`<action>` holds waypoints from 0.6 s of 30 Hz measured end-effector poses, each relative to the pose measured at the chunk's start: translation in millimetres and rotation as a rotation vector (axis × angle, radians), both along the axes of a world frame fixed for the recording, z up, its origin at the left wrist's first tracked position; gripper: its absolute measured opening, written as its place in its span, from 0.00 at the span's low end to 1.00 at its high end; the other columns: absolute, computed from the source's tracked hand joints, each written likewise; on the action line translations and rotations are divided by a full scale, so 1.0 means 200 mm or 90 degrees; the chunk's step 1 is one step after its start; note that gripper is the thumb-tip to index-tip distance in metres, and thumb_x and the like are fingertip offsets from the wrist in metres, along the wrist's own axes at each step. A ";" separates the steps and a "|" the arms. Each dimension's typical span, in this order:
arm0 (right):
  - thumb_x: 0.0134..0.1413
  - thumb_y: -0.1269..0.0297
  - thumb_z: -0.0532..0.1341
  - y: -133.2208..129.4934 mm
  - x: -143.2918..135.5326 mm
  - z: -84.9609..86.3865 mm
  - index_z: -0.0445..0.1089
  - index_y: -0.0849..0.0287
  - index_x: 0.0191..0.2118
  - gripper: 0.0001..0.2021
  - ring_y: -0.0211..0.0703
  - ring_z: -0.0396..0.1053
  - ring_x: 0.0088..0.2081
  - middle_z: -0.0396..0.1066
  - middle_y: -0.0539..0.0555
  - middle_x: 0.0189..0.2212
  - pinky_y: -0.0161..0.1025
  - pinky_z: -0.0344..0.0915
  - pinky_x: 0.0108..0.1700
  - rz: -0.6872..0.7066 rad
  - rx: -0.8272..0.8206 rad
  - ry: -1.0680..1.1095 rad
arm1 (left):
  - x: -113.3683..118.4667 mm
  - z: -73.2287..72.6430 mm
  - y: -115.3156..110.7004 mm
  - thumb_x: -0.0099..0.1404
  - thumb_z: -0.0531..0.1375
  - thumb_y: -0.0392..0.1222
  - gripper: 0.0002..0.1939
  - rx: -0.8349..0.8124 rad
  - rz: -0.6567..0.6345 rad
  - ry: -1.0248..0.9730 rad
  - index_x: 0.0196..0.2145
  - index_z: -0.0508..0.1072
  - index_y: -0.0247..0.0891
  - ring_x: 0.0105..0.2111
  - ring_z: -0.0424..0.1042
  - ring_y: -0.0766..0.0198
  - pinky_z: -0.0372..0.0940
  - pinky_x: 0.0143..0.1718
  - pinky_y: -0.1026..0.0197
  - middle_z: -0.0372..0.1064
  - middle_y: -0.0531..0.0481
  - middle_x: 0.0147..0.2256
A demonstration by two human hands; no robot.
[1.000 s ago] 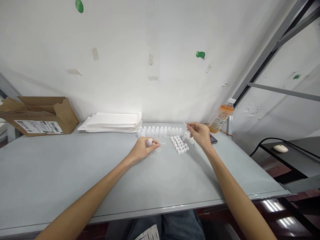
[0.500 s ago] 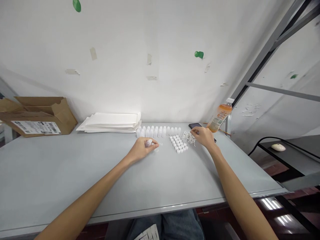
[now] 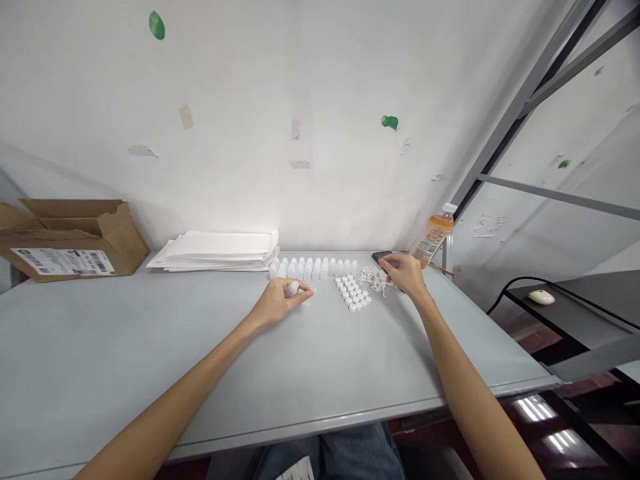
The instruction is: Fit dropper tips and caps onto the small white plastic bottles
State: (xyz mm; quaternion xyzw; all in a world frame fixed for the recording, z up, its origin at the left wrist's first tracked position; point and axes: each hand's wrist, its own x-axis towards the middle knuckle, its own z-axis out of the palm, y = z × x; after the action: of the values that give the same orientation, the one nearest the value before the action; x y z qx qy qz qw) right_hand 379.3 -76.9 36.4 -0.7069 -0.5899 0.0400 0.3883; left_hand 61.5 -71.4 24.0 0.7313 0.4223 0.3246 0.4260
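Held bottle (image 3: 291,289) partly hidden; box (image 3: 70,240) cropped left.

The left hand (image 3: 274,303) holds a small bottle (image 3: 291,289) over the tabletop (image 3: 310,367); the right hand (image 3: 407,273) is beside tangled white cords (image 3: 373,279). White caps (image 3: 353,294) lie between the hands, near a row of standing bottles (image 3: 317,267).

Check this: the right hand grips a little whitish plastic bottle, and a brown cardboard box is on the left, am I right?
No, the head view shows the left hand gripping the whitish plastic bottle; the brown cardboard box is on the left.
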 end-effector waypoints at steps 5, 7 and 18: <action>0.50 0.53 0.61 -0.04 -0.23 0.08 0.74 0.63 0.26 0.16 0.35 0.64 0.16 0.75 0.56 0.27 0.34 0.59 0.21 0.174 0.046 0.203 | 0.00 0.02 -0.01 0.54 0.66 0.55 0.19 -0.086 0.007 -0.095 0.31 0.78 0.34 0.17 0.47 0.73 0.46 0.19 0.66 0.49 0.59 0.16; 0.50 0.55 0.61 -0.06 -0.35 0.12 0.75 0.62 0.28 0.14 0.34 0.64 0.17 0.75 0.55 0.28 0.34 0.59 0.21 0.312 -0.046 0.221 | -0.01 0.04 -0.02 0.52 0.68 0.55 0.19 -0.134 0.014 -0.153 0.31 0.78 0.33 0.16 0.47 0.74 0.46 0.18 0.66 0.48 0.60 0.16; 0.51 0.56 0.64 -0.09 -0.65 0.08 0.78 0.59 0.33 0.12 0.31 0.63 0.19 0.74 0.52 0.30 0.34 0.56 0.23 0.516 -0.202 0.356 | -0.02 0.06 0.00 0.49 0.70 0.51 0.17 -0.147 0.031 -0.246 0.29 0.78 0.32 0.15 0.49 0.75 0.48 0.17 0.66 0.51 0.59 0.16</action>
State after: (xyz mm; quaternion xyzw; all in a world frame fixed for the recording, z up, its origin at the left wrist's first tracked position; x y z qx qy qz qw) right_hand 249.1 -95.0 52.6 -0.4340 -0.6768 0.4637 0.3722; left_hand 57.9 -72.3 36.6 0.5915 0.3845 0.4186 0.5719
